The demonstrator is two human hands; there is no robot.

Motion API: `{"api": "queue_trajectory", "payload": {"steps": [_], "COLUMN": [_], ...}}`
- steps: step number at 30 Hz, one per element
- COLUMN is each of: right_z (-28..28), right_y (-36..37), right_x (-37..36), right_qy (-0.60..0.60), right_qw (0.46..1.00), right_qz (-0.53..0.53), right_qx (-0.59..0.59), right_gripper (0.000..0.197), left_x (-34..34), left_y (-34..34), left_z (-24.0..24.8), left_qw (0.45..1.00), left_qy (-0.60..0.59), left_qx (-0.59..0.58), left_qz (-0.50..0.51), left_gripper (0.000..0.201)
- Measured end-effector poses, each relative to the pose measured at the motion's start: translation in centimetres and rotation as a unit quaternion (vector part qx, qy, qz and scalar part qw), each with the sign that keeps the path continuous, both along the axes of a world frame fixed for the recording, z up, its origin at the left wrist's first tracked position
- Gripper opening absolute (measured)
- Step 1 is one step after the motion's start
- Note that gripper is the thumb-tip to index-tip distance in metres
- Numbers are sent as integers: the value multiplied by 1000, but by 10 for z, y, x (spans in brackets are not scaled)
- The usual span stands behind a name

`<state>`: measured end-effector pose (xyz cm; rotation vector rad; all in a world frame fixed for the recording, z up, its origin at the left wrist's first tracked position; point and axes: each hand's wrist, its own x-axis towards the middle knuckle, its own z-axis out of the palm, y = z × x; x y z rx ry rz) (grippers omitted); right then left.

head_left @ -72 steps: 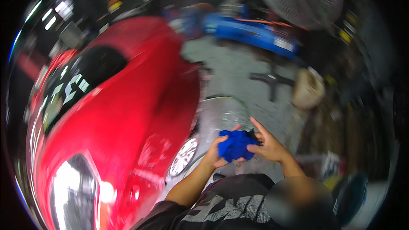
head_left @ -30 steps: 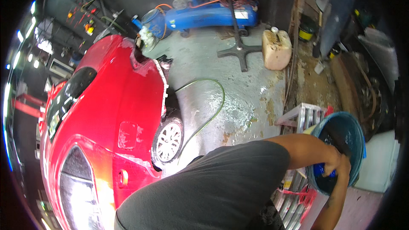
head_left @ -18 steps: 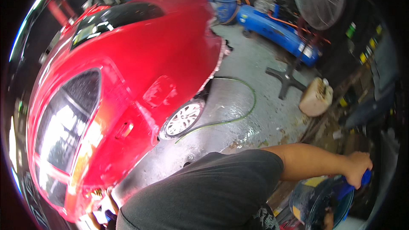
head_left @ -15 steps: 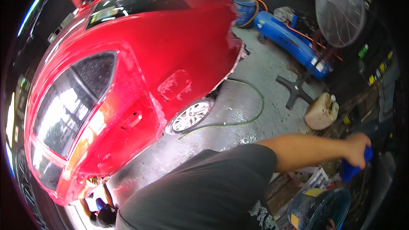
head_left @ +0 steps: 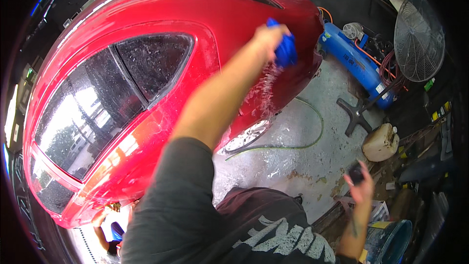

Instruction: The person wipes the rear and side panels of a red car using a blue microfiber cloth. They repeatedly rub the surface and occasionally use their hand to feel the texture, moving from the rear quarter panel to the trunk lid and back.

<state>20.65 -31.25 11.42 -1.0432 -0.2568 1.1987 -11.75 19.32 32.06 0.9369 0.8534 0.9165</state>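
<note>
The left hand (head_left: 270, 39) has its fingers bunched around a soaked blue cloth (head_left: 285, 53), held out at the rear quarter panel (head_left: 299, 80) of the red car (head_left: 229, 24), and I can see water streaming down from it. The right hand (head_left: 362, 189) hangs well apart, near the bucket (head_left: 399, 242), its thumb and fingers curved about a small dark block (head_left: 356, 173). To wet the panel well, I'd squeeze gradually rather than all at once, start high so the water sheets downward, sweep sideways for even cover, and keep the block clear of grit.
</note>
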Motion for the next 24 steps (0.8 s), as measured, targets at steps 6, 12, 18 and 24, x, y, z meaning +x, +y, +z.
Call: {"api": "queue_trajectory", "payload": {"steps": [6,12,18,24], "right_z": [-25,38,-64,-86], "right_y": [281,422,436,441], "right_x": [-194,-325,-362,-349], "right_qy": [8,-502,-791,-788], "right_qw": [991,833,558,546], "right_qz": [128,64,47,71], "right_qx": [-31,225,247,276], "right_gripper": [50,51,66,76], "left_x": [-141,-296,-264,-260], "left_y": [95,135,89,94], "left_z": [147,131,134,126], "left_qw": [760,260,319,313], "left_qy": [288,593,638,646], "left_qx": [559,731,678,672], "left_qz": [166,215,180,181], "left_gripper": [57,66,54,52]}}
